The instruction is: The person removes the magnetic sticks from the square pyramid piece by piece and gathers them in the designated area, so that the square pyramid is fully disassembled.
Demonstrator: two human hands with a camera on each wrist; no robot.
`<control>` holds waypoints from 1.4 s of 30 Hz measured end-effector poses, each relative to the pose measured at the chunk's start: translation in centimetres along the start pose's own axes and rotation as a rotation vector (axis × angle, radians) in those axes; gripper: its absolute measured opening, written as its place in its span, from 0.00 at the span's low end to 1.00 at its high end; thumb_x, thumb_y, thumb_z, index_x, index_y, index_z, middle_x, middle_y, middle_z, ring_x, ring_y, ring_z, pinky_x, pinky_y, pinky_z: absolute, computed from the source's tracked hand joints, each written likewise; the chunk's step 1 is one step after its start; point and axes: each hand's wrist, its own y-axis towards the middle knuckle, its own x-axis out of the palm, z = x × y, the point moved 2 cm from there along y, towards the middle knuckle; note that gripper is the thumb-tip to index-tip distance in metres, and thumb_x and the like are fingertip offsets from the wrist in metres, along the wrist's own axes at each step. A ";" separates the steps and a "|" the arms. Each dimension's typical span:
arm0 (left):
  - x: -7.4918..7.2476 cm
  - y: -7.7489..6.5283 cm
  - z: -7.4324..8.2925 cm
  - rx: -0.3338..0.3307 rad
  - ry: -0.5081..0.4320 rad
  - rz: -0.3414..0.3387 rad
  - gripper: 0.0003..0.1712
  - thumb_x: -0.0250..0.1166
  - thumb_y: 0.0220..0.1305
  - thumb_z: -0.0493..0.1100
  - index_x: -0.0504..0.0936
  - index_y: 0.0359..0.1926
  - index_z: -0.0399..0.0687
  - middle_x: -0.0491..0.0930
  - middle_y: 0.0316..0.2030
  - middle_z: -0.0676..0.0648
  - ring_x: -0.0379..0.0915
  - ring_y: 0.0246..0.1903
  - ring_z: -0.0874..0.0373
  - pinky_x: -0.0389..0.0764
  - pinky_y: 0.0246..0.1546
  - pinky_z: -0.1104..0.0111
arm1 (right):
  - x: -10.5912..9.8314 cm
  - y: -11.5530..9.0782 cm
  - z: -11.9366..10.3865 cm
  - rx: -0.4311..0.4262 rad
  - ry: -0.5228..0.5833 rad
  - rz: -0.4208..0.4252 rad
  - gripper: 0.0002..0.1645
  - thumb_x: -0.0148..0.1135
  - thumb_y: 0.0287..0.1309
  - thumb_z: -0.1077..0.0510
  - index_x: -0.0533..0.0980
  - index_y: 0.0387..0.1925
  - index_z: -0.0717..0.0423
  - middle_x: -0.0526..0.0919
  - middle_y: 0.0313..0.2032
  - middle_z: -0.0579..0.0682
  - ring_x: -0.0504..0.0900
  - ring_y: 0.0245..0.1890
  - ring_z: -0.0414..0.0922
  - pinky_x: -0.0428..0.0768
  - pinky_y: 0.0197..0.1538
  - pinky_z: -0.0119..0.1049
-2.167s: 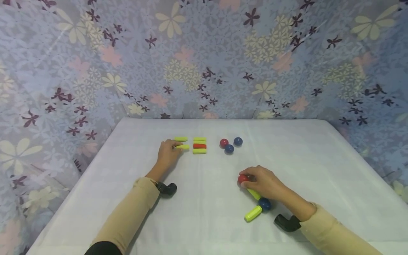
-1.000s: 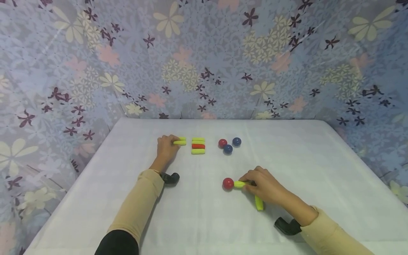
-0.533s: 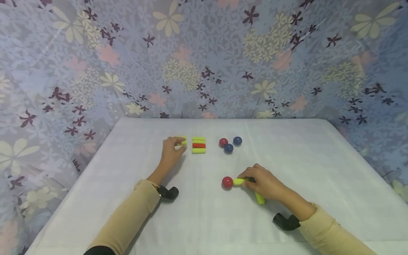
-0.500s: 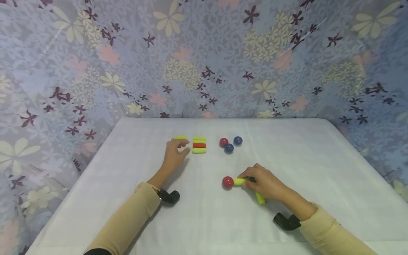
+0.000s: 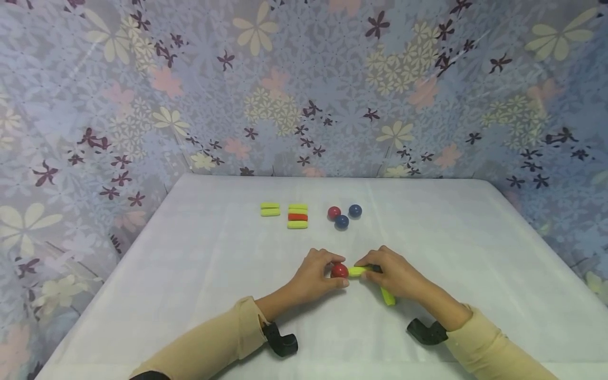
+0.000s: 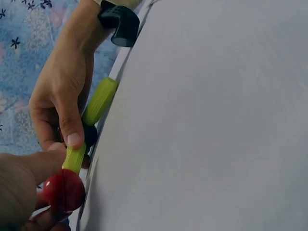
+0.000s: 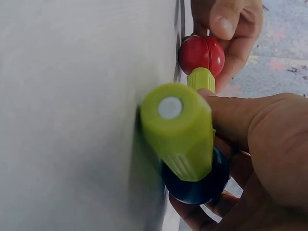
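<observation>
A red ball (image 5: 339, 271), a yellow ridged rod (image 5: 357, 271), a dark blue ball (image 7: 197, 180) and a second yellow rod (image 7: 178, 125) are joined in a bent chain near the table's front. My left hand (image 5: 313, 277) holds the red ball between thumb and fingers. My right hand (image 5: 396, 272) pinches the rod beside the red ball, its other fingers curled about the blue ball, which is mostly hidden in the head view. The second rod sticks out below my right hand, and its end shows a pale disc in the right wrist view.
Two yellow rods (image 5: 270, 209) lie side by side at the back left. Right of them is a stack of yellow rods with a red rod (image 5: 297, 217) among them. A loose red ball (image 5: 334, 212) and two blue balls (image 5: 355, 210) sit further right. White cloth (image 5: 465, 237) covers the table.
My left hand has set a yellow rod beside another at the back left, let go, and come right and nearer to the red ball. My right hand has turned the chain and shifted its grip.
</observation>
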 end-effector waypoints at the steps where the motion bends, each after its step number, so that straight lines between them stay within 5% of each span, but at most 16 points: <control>1: 0.1 0.1 0.1 -0.005 0.009 0.003 0.27 0.71 0.52 0.52 0.79 0.54 0.52 0.79 0.44 0.51 0.63 0.43 0.61 0.66 0.44 0.71 | 0.0 0.0 0.0 -0.007 0.000 0.002 0.13 0.66 0.54 0.57 0.82 0.43 0.46 0.84 0.40 0.42 0.70 0.36 0.38 0.67 0.35 0.29; 20: 0.8 0.6 0.2 -0.004 0.002 0.029 0.20 0.71 0.52 0.48 0.82 0.48 0.53 0.82 0.40 0.53 0.65 0.39 0.62 0.65 0.40 0.74 | -0.3 -0.6 0.8 0.039 -0.011 0.056 0.13 0.68 0.50 0.55 0.83 0.41 0.45 0.83 0.37 0.41 0.70 0.34 0.38 0.67 0.34 0.29; 29: -0.3 0.7 -1.0 -0.086 -0.211 0.037 0.20 0.68 0.54 0.44 0.80 0.50 0.51 0.80 0.41 0.51 0.70 0.40 0.60 0.71 0.42 0.70 | -0.5 -0.8 1.1 0.062 -0.021 0.039 0.14 0.68 0.51 0.55 0.82 0.42 0.44 0.83 0.38 0.42 0.71 0.34 0.38 0.68 0.36 0.30; 36: -0.1 5.0 0.0 -0.031 -0.138 0.078 0.24 0.68 0.56 0.48 0.78 0.55 0.54 0.80 0.48 0.53 0.69 0.47 0.57 0.71 0.47 0.67 | -0.6 -0.9 1.3 0.023 0.013 0.042 0.13 0.68 0.51 0.56 0.83 0.42 0.45 0.83 0.38 0.42 0.71 0.34 0.37 0.67 0.36 0.30; 42: 0.3 10.2 0.6 0.004 0.104 0.209 0.24 0.69 0.54 0.55 0.80 0.53 0.58 0.80 0.48 0.54 0.65 0.52 0.57 0.65 0.53 0.61 | -0.2 -0.9 1.1 0.002 0.023 0.044 0.14 0.68 0.50 0.56 0.83 0.42 0.45 0.83 0.37 0.40 0.71 0.36 0.37 0.68 0.36 0.29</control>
